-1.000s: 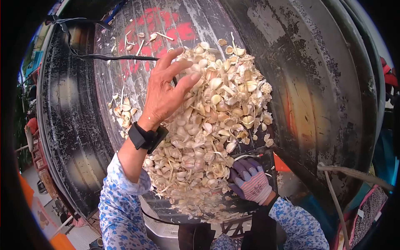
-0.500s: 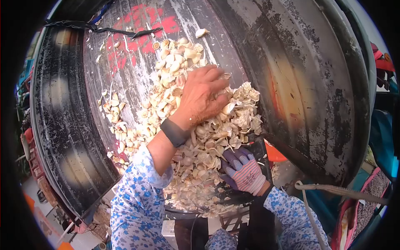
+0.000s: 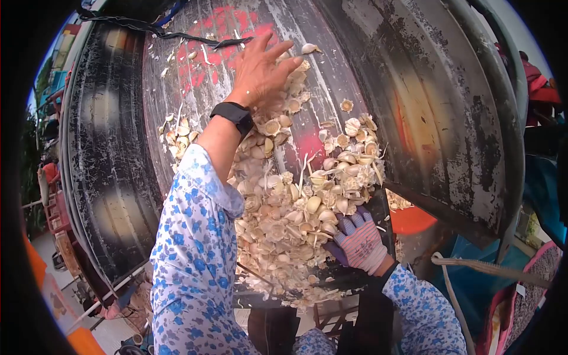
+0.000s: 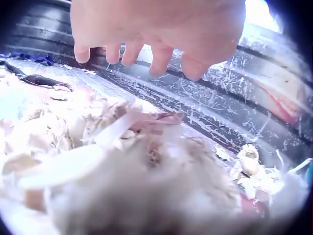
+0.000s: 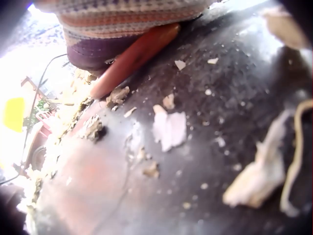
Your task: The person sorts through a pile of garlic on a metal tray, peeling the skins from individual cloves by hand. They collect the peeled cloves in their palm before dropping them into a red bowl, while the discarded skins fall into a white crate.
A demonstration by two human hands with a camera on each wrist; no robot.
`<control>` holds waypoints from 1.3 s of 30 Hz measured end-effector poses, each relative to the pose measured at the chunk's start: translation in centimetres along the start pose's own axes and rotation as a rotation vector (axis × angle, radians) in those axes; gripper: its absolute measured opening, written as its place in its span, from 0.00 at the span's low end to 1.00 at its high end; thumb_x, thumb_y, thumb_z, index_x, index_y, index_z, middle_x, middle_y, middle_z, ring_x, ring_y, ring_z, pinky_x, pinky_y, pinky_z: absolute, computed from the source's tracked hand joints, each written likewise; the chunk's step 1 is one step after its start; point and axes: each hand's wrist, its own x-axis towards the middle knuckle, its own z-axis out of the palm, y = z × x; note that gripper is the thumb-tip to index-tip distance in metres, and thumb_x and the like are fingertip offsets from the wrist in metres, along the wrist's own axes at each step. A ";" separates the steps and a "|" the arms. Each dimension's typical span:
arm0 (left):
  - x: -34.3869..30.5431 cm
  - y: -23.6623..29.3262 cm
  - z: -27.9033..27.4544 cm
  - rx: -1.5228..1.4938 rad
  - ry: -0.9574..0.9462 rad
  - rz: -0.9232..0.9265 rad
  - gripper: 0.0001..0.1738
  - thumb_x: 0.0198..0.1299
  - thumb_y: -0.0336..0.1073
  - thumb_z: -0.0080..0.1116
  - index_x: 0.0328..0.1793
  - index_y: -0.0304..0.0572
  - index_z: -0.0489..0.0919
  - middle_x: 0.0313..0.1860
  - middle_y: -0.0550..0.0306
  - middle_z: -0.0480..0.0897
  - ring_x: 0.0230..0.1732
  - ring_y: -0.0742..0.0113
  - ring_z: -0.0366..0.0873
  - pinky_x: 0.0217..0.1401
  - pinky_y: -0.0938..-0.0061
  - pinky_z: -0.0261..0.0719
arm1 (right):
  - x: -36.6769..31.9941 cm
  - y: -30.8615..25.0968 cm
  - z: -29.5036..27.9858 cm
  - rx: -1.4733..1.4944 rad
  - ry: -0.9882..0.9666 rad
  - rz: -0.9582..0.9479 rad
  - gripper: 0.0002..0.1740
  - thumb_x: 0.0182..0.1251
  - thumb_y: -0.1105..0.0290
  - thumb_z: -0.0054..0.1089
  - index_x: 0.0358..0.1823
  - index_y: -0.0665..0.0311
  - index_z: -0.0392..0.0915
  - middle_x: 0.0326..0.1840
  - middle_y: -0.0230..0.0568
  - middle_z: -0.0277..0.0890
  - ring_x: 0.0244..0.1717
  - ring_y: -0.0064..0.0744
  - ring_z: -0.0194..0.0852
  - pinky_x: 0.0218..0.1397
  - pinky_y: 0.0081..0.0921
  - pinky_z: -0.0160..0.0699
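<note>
A heap of garlic cloves and loose skins [image 3: 284, 219] lies on a dark, worn metal surface [image 3: 319, 83]. My bare left hand [image 3: 260, 71], with a black band at the wrist, is at the far end of the heap, fingers spread. In the left wrist view its fingers [image 4: 161, 61] hang above the garlic, holding nothing. My right hand [image 3: 360, 242], in a striped glove with purple fingers, rests low at the heap's near right edge. The right wrist view shows a smooth reddish-brown handle [image 5: 134, 61] gripped under the glove; its far end is hidden.
Tall curved metal walls [image 3: 438, 118] flank the surface on both sides. A dark strap [image 3: 160, 34] crosses the far end. An orange-red container [image 3: 410, 220] sits below the right edge, and a rope [image 3: 491, 266] hangs nearby. Smaller garlic bits [image 3: 179, 136] lie at left.
My left hand has swept over the middle of the heap, then moved to the far end, leaving a bare strip of metal. Some garlic has shifted nearer. My right hand stays at the near right edge.
</note>
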 end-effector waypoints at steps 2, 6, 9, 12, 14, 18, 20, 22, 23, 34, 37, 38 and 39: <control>1.0 -0.6 1.5 -0.051 -0.148 -0.143 0.25 0.55 0.52 0.57 0.57 0.53 0.81 0.65 0.47 0.70 0.67 0.48 0.64 0.67 0.54 0.60 | -0.3 0.1 0.4 0.018 0.003 0.009 0.27 0.52 0.52 0.65 0.51 0.58 0.77 0.55 0.47 0.71 0.62 0.51 0.64 0.67 0.54 0.57; -4.3 -0.6 0.2 -0.006 -0.255 0.051 0.25 0.54 0.48 0.58 0.59 0.54 0.80 0.68 0.46 0.69 0.67 0.46 0.64 0.69 0.55 0.60 | -0.1 0.0 -0.1 0.028 -0.026 0.014 0.25 0.52 0.53 0.65 0.48 0.61 0.79 0.53 0.48 0.72 0.60 0.51 0.65 0.67 0.53 0.57; -10.5 2.6 -3.1 -0.042 -0.330 0.103 0.23 0.58 0.48 0.58 0.58 0.48 0.80 0.66 0.47 0.70 0.67 0.46 0.64 0.66 0.55 0.59 | -0.2 -0.3 -0.4 0.023 -0.026 0.022 0.19 0.50 0.57 0.66 0.39 0.61 0.80 0.49 0.46 0.74 0.55 0.49 0.67 0.62 0.49 0.62; -15.3 5.8 -6.9 -0.109 -0.574 0.154 0.21 0.58 0.49 0.60 0.51 0.44 0.83 0.63 0.45 0.73 0.65 0.45 0.66 0.66 0.55 0.59 | 0.0 -1.5 -2.9 0.069 0.004 0.011 0.16 0.52 0.57 0.61 0.36 0.61 0.80 0.45 0.48 0.75 0.50 0.49 0.70 0.60 0.49 0.63; -16.0 6.4 -10.2 -0.364 -0.828 0.109 0.24 0.57 0.52 0.60 0.52 0.44 0.83 0.63 0.44 0.73 0.65 0.45 0.67 0.68 0.54 0.59 | 0.0 -1.8 -4.8 0.073 0.061 -0.001 0.20 0.47 0.56 0.66 0.38 0.61 0.79 0.40 0.45 0.73 0.42 0.47 0.70 0.52 0.45 0.68; -16.3 -0.8 -12.1 -0.226 -0.050 -0.149 0.27 0.57 0.50 0.61 0.61 0.48 0.78 0.71 0.47 0.65 0.71 0.50 0.62 0.70 0.54 0.60 | 3.8 -0.9 -6.4 -0.079 0.373 0.161 0.32 0.51 0.49 0.66 0.53 0.61 0.75 0.52 0.51 0.70 0.54 0.55 0.67 0.59 0.51 0.65; -16.4 -8.7 -11.2 -0.021 0.060 -0.360 0.33 0.62 0.59 0.52 0.69 0.50 0.70 0.74 0.46 0.59 0.75 0.49 0.54 0.74 0.54 0.49 | 4.5 -0.6 -4.5 -0.065 0.213 0.115 0.39 0.55 0.48 0.65 0.63 0.62 0.67 0.62 0.54 0.62 0.63 0.58 0.59 0.65 0.51 0.59; -17.5 -15.5 -10.3 0.133 0.037 -0.564 0.42 0.62 0.65 0.46 0.74 0.44 0.62 0.73 0.43 0.59 0.75 0.49 0.53 0.75 0.56 0.48 | 4.8 0.6 -2.5 -0.090 0.391 0.205 0.39 0.56 0.51 0.65 0.65 0.63 0.65 0.64 0.55 0.60 0.64 0.59 0.57 0.66 0.51 0.57; -17.4 -16.9 -10.6 0.047 0.078 -0.650 0.43 0.62 0.65 0.45 0.74 0.43 0.61 0.73 0.43 0.60 0.75 0.49 0.54 0.75 0.58 0.49 | 5.1 0.8 -2.5 -0.082 0.410 0.221 0.39 0.57 0.53 0.65 0.66 0.63 0.64 0.63 0.55 0.61 0.64 0.58 0.57 0.66 0.51 0.56; -20.4 -4.2 -7.8 -0.324 -0.273 -0.121 0.25 0.64 0.48 0.51 0.65 0.48 0.73 0.69 0.50 0.68 0.70 0.50 0.60 0.72 0.57 0.52 | 9.0 -4.9 0.4 0.133 0.233 0.195 0.29 0.52 0.56 0.67 0.54 0.61 0.74 0.56 0.48 0.69 0.60 0.53 0.63 0.63 0.51 0.58; -21.6 -1.1 -10.6 -0.628 -0.539 -0.221 0.25 0.63 0.51 0.53 0.61 0.46 0.77 0.67 0.48 0.69 0.69 0.51 0.62 0.70 0.57 0.57 | 8.6 -5.5 -1.4 0.420 -0.024 0.013 0.26 0.51 0.54 0.67 0.49 0.62 0.77 0.51 0.48 0.72 0.57 0.52 0.66 0.62 0.47 0.61; -21.3 -0.8 -11.5 -0.740 -0.659 -0.219 0.26 0.62 0.52 0.53 0.61 0.47 0.77 0.67 0.47 0.69 0.70 0.51 0.62 0.70 0.57 0.58 | 8.9 -4.8 -2.6 0.307 0.095 0.018 0.26 0.53 0.52 0.66 0.49 0.62 0.77 0.52 0.48 0.72 0.57 0.52 0.66 0.63 0.48 0.60; -20.4 -0.9 -11.6 -0.626 -0.531 -0.164 0.27 0.62 0.53 0.54 0.62 0.47 0.77 0.68 0.47 0.69 0.71 0.50 0.61 0.70 0.56 0.58 | 9.8 -3.6 -4.1 0.194 0.213 0.026 0.26 0.54 0.51 0.64 0.48 0.62 0.78 0.53 0.48 0.72 0.58 0.52 0.65 0.64 0.50 0.59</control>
